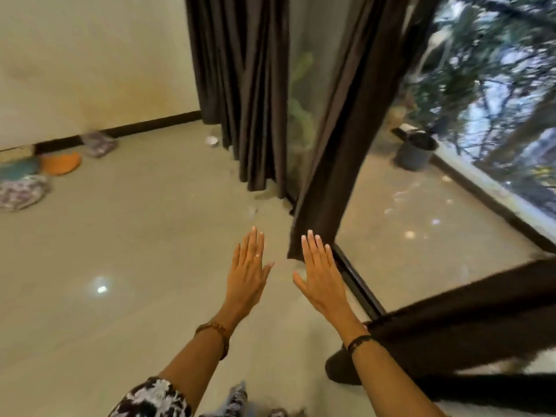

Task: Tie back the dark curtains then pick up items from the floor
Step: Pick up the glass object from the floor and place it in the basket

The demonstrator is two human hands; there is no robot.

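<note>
Two dark brown curtains hang ahead: one [240, 85] bunched in the corner, another [340, 139] hanging slanted in front of the glass. A third dark curtain [469, 320] crosses the lower right. My left hand [249, 269] and my right hand [319, 272] are stretched forward with flat, straight fingers, holding nothing; the right fingertips are near the slanted curtain's bottom hem. On the floor by the left wall lie an orange cushion [61, 163], a teal cushion [18, 173] and two floral bundles [22, 192] [99, 143].
A small white bowl [212, 141] sits on the floor near the corner curtain. Behind the glass stands a dark bucket [416, 153] on a balcony. A black door track [358, 284] runs along the floor beside my right hand. The floor [135, 251] is glossy beige tile.
</note>
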